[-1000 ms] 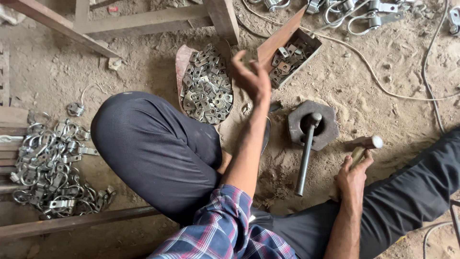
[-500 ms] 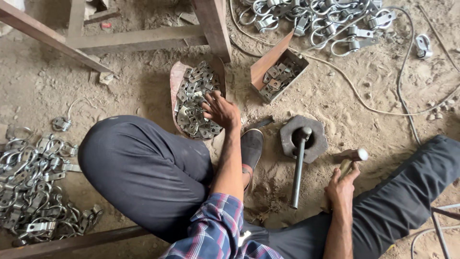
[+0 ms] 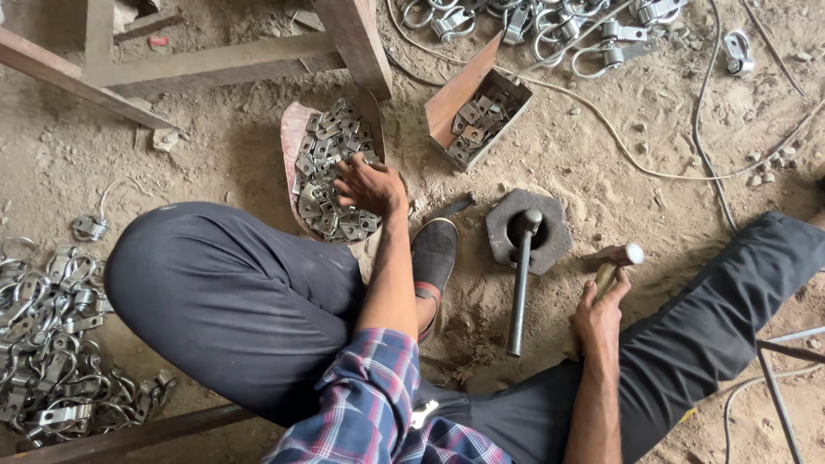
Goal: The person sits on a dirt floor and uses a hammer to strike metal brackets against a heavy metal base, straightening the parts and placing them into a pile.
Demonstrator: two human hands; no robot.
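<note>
Left hand (image 3: 368, 185): we list it first, palm down with fingers spread loosely over the small stamped plates (image 3: 331, 176), touching the heap but, as far as we can tell, not yet closed on any one. To do this well, we judge the fingers should single out one plate from the top layer rather than rake several, since the pieces overlap and would snag.

Right hand (image 3: 599, 314): wrapped around the wooden handle of a hammer (image 3: 620, 260), whose head rests on the dirt just beside the anvil block.

Further items, largest to smallest:
- Bent sheet tray (image 3: 292, 137), rust-coloured, lying on the dirt in front of our folded left leg, holding the plates.
- Hexagonal anvil block (image 3: 550, 222), dark metal, near the shoe, with a long steel rod (image 3: 518, 292) standing in its centre hole.
- Plates themselves: grey, flat, squarish, dull-shiny, piled loosely and overlapping.
</note>
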